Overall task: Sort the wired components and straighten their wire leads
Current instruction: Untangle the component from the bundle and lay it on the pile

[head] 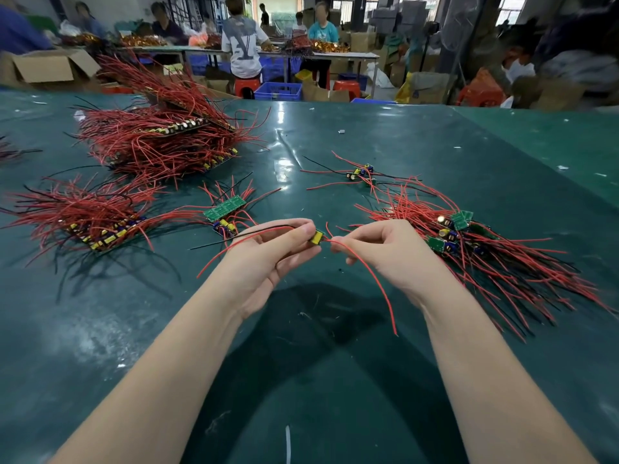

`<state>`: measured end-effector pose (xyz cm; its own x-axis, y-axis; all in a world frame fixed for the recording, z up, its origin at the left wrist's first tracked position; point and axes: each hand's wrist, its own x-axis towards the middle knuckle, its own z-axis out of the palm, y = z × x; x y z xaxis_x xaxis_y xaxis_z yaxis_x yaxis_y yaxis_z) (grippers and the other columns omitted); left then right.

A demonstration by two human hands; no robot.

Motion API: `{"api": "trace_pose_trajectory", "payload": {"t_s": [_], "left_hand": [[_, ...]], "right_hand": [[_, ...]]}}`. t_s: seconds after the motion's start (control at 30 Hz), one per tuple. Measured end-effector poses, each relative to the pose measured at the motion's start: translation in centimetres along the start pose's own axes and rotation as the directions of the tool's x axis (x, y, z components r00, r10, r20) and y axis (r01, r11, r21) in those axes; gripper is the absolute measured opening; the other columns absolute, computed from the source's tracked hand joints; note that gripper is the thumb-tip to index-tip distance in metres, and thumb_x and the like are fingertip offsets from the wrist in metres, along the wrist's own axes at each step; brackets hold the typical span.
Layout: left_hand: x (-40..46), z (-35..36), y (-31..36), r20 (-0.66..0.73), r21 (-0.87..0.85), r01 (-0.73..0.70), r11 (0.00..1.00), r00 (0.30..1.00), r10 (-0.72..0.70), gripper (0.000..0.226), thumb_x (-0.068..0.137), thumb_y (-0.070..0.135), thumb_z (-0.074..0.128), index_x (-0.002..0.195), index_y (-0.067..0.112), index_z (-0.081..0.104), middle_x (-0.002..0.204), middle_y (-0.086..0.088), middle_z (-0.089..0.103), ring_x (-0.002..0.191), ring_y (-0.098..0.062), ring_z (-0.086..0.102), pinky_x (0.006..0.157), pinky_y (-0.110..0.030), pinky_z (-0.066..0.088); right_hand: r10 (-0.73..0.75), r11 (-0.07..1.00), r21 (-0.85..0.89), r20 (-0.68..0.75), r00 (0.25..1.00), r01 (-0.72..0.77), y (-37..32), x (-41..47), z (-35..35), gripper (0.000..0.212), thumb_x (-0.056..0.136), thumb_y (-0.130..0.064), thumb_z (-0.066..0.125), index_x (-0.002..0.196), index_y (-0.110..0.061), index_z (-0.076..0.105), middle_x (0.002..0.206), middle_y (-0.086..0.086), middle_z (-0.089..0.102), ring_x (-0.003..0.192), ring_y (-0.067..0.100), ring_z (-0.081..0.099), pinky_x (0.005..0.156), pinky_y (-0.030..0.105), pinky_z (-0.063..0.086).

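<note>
My left hand (pixel 274 256) grips a small wired component (pixel 317 237) with a yellow part, held just above the green table (pixel 335 346). Its black and red leads trail left over my fingers. My right hand (pixel 378 249) pinches one red lead (pixel 375 279) close to the component; that lead curves down and to the right. A loose pile of wired boards (pixel 469 242) lies right of my right hand. A short green board strip (pixel 224 208) with leads lies just beyond my left hand.
Rows of joined boards with red leads lie at the left (pixel 93 222). A big heap (pixel 160 135) sits at the far left. A few single components (pixel 361 172) lie farther back at centre. People work at tables beyond the far edge.
</note>
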<state>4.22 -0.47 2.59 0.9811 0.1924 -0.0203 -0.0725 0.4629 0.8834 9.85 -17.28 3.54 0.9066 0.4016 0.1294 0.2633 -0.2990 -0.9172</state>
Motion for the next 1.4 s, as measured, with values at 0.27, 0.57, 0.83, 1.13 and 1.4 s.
{"api": "trace_pose_trajectory", "payload": {"t_s": [0.27,0.57,0.83,1.13,1.4], "left_hand": [[0.1,-0.1,0.3,-0.028,-0.097,-0.001,0.995,1.0,-0.002,0.01,0.064,0.009,0.072,0.073,0.007,0.076,0.075,-0.009,0.073,0.067,-0.014,0.071,0.063,-0.022,0.057],[0.0,0.0,0.4,0.015,-0.077,0.007,0.997,1.0,-0.006,0.011,0.062,0.013,0.073,0.071,0.01,0.078,0.074,-0.004,0.074,0.067,-0.01,0.07,0.064,-0.018,0.056],[0.1,0.2,0.4,-0.071,-0.16,-0.054,0.986,0.997,0.043,0.011,0.066,0.01,0.069,0.075,0.007,0.076,0.074,-0.005,0.074,0.069,-0.011,0.071,0.064,-0.018,0.056],[0.2,0.8,0.8,-0.129,-0.316,-0.139,0.939,0.986,0.103,0.018,0.066,0.004,0.067,0.084,0.004,0.069,0.079,-0.008,0.073,0.075,-0.014,0.072,0.069,-0.02,0.057],[-0.2,0.9,0.5,-0.076,-0.231,-0.159,0.96,0.986,0.146,0.015,0.063,0.001,0.069,0.076,0.007,0.075,0.083,-0.012,0.073,0.077,-0.018,0.072,0.071,-0.02,0.056]], "right_hand": [[0.046,0.991,0.125,0.049,0.998,-0.051,-0.3,-0.1,-0.3,0.016,0.085,-0.033,0.069,0.076,-0.024,0.078,0.066,-0.009,0.07,0.048,-0.002,0.044,0.05,0.009,0.035],[0.052,0.992,0.112,0.036,0.998,-0.056,0.1,0.1,-0.4,0.014,0.082,-0.03,0.074,0.074,-0.02,0.078,0.062,-0.005,0.069,0.043,0.0,0.039,0.047,0.015,0.031],[-0.079,0.994,0.055,-0.203,0.976,0.092,0.1,0.3,0.3,0.006,0.078,-0.021,0.078,0.082,-0.024,0.075,0.081,-0.007,0.074,0.08,0.008,0.067,0.078,0.021,0.052],[-0.117,0.942,0.305,-0.097,0.988,0.142,-1.3,-0.6,2.5,0.005,0.082,-0.012,0.074,0.084,-0.016,0.073,0.074,-0.003,0.071,0.059,0.006,0.061,0.056,0.018,0.049],[0.142,0.434,0.9,-0.023,0.99,-0.041,-1.8,-0.3,2.4,0.009,0.084,-0.004,0.065,0.079,-0.006,0.073,0.073,0.007,0.072,0.059,0.011,0.066,0.056,0.016,0.054]]}}
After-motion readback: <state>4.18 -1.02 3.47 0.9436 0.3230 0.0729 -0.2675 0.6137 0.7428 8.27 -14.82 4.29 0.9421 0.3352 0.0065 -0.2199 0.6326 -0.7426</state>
